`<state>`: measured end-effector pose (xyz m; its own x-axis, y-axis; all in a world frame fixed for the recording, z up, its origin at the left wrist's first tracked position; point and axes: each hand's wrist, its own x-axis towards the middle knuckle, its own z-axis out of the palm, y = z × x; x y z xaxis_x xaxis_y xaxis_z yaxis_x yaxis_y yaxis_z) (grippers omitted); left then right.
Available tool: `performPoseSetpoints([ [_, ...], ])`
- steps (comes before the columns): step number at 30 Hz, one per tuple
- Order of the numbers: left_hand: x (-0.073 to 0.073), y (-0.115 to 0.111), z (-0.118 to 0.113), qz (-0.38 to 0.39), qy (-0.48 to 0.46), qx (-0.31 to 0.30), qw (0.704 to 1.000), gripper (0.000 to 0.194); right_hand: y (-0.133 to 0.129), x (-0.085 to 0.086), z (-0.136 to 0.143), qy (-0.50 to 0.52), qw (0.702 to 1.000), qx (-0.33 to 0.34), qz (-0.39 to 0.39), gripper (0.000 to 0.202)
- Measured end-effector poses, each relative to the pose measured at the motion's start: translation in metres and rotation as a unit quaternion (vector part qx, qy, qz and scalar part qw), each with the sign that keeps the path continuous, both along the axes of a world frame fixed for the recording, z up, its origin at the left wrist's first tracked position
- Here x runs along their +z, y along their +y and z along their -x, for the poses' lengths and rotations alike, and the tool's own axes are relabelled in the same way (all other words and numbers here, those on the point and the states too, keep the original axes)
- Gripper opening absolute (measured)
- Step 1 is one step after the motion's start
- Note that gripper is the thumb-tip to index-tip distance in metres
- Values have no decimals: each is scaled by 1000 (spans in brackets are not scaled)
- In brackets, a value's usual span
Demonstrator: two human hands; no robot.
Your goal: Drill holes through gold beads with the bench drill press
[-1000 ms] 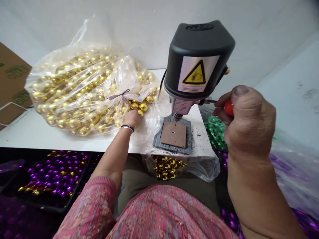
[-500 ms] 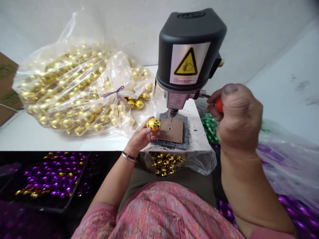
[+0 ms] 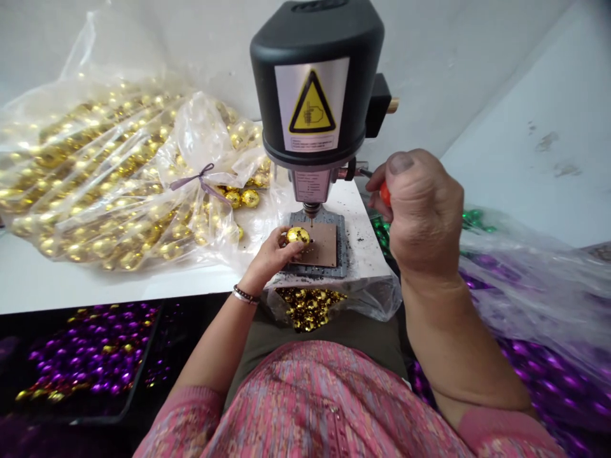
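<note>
A gold ball (image 3: 298, 236) with dark patches is pinched between the thumb and fingers of my left hand (image 3: 274, 253). It sits at the left part of a brown plate (image 3: 324, 245), just left of and below the thin bit of a black drill press (image 3: 317, 76). My right hand (image 3: 422, 210) is closed round the red knob (image 3: 384, 193) of the press lever, right of the machine. Dark crumbs lie on the grey base around the plate.
A tied clear bag of gold balls (image 3: 119, 172) covers the table's left side. Gold pieces lie in a plastic bag (image 3: 312, 308) below the front edge. Purple balls (image 3: 95, 350) fill a dark crate at lower left. Purple (image 3: 548, 375) and green items (image 3: 477, 219) lie at right.
The view has shifted, so the press and table appear farther left. My left hand has brought the gold ball over the plate, nearer the bit. My right hand still grips the knob.
</note>
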<state>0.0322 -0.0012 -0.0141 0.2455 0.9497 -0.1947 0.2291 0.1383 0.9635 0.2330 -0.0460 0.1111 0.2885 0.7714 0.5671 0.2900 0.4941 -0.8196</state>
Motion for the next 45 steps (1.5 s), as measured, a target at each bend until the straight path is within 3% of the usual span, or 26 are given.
performPoseSetpoints([
  [3,7,4,-6,22,3,-8,1000,65,-1,2,0,12,1000,8,4,39],
  [6,10,9,-12,47,-17,-18,999,58,-1,4,1,15,1000,11,-2,39],
  [19,3,17,-27,31,-11,-9,999,45,-3,3,-4,-7,999,27,20,44],
  [24,-3,16,-28,-17,29,-5,999,50,-3,3,-5,-7,999,32,17,42],
  [28,-6,14,-27,-117,137,13,984,57,-4,3,-5,-21,999,30,21,42],
  [32,-1,12,-27,-126,217,3,968,64,-6,2,-5,-25,999,31,27,40],
  [40,-8,11,-29,-126,160,-15,979,69,-8,-11,-8,-42,999,31,15,36],
  [45,-5,10,-31,-133,165,-21,977,65,-10,-19,-9,-65,998,16,2,31],
])
